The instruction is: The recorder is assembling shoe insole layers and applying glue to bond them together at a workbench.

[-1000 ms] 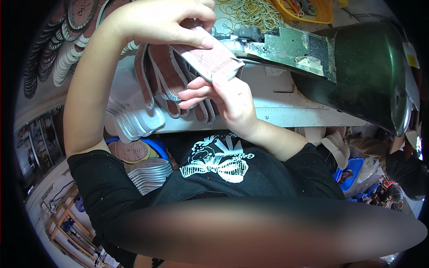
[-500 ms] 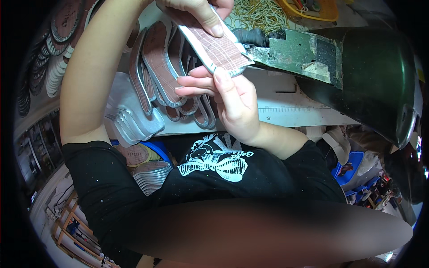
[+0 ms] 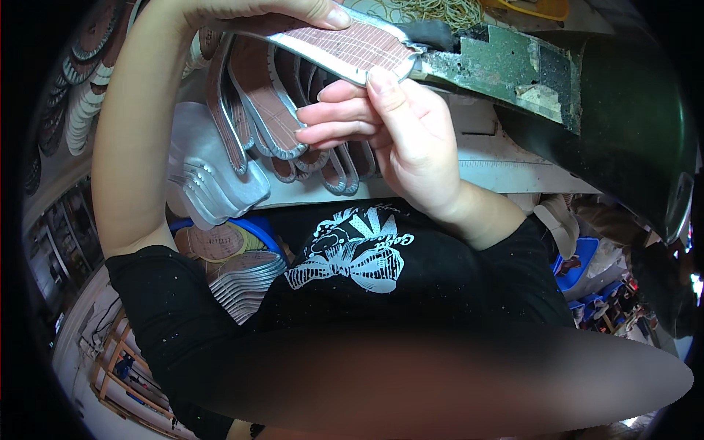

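Observation:
A brown shoe insole (image 3: pixel 359 45) with a silvery folded rim lies nearly level across the top, its rounded end against the tip of a dark green machine's arm (image 3: pixel 506 77). My left hand (image 3: pixel 293 10), partly cut off by the upper edge, grips it from above with the thumb flat on its face. My right hand (image 3: pixel 414 136) pinches the rim at the rounded end between thumb and index finger, its other fingers stretched out to the left. Just behind and below the insole, several similar rimmed insoles (image 3: pixel 268 110) lie bunched on the white bench.
Grey sole-shaped pieces (image 3: pixel 213 169) sit stacked at the bench's left edge. Below them, a blue container (image 3: pixel 260 238) holds more soles. The machine's bulky green body (image 3: pixel 631 125) takes up the right side. Yellowish cord (image 3: pixel 440 11) lies tangled beside a yellow tray (image 3: pixel 539 7) at the back.
The insole has swung from a downward slant to nearly level, its rounded end staying at the machine tip. My left hand has moved leftward, my right hand slightly rightward. The view has shifted a little.

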A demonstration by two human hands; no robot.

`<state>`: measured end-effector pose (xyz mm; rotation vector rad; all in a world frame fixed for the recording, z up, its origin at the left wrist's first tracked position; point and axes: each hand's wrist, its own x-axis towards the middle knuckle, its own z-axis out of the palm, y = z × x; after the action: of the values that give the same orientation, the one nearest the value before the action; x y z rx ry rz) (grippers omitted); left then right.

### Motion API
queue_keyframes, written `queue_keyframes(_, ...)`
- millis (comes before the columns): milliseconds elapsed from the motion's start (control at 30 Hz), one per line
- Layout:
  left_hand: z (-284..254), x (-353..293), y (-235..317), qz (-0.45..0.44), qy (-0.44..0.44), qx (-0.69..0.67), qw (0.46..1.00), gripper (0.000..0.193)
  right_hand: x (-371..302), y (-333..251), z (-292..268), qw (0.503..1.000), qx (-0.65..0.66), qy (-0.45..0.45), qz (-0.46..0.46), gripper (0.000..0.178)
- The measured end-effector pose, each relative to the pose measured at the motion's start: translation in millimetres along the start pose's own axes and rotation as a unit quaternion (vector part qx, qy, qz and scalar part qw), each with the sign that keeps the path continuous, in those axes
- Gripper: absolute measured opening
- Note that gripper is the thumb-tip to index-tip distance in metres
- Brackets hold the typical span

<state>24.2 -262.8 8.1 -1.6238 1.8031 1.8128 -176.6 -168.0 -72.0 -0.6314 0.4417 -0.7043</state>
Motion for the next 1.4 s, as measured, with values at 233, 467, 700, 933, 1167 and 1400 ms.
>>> queue_keyframes(233,15,-16,-3,-0.014,0.043,-0.036,0.998,0.022,-1,-12,-5,0.999,-0.043,-0.003,0.026,0.046)
queue_keyframes(467,38,-39,23,-0.067,0.149,0.137,0.977,0.03,-3,-29,-10,0.994,-0.081,-0.023,0.063,0.045)
queue_keyframes(700,100,-41,-35,0.121,0.331,0.027,0.935,0.036,-9,-25,-10,0.975,-0.204,-0.033,0.081,0.046)
queue_keyframes(933,160,-109,-41,0.269,0.534,0.349,0.721,0.016,-41,-13,10,0.966,-0.228,-0.117,-0.043,0.02)
queue_keyframes(1167,204,-132,-67,0.316,0.582,0.41,0.627,0.032,-70,-9,32,0.906,-0.376,-0.148,-0.129,0.021)
queue_keyframes(1400,218,-127,-74,0.365,0.626,0.425,0.543,0.034,-86,-10,53,0.872,-0.366,-0.181,-0.269,0.025)
